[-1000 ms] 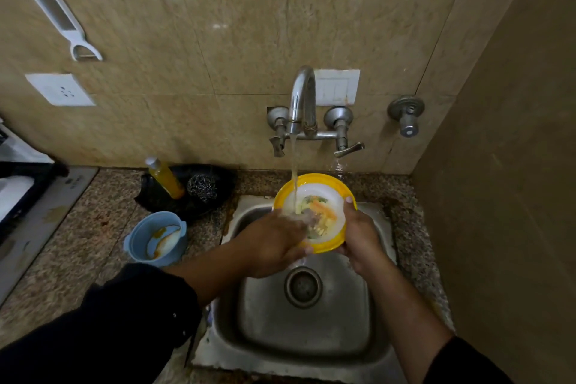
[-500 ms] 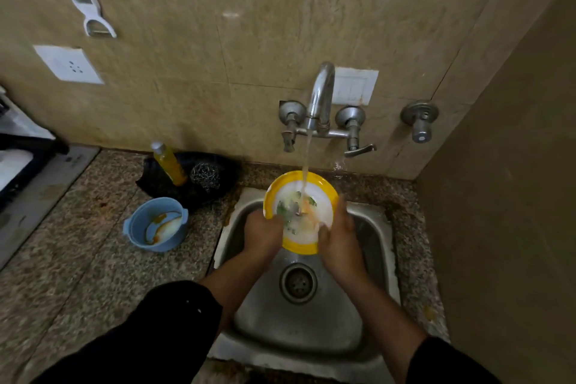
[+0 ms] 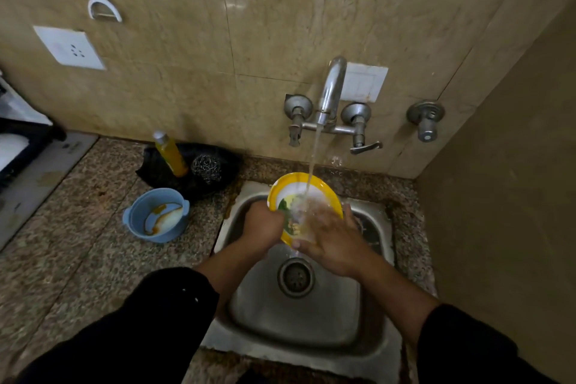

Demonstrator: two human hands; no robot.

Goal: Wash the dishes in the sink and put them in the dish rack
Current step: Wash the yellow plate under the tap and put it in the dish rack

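A white plate with a yellow rim is tilted over the steel sink, under the running stream from the tap. My left hand grips the plate's left edge. My right hand lies across the plate's face with fingers spread flat, water splashing over it. Food traces on the plate are blurred by the water. No dish rack shows in the head view.
A blue bowl with brown smears sits on the granite counter left of the sink. Behind it stand a yellow soap bottle and a steel scrubber on a black cloth. A side wall rises close on the right.
My right hand has moved from the plate's right edge onto its face. My left hand has gone from the face to gripping the left edge. The view has shifted left.
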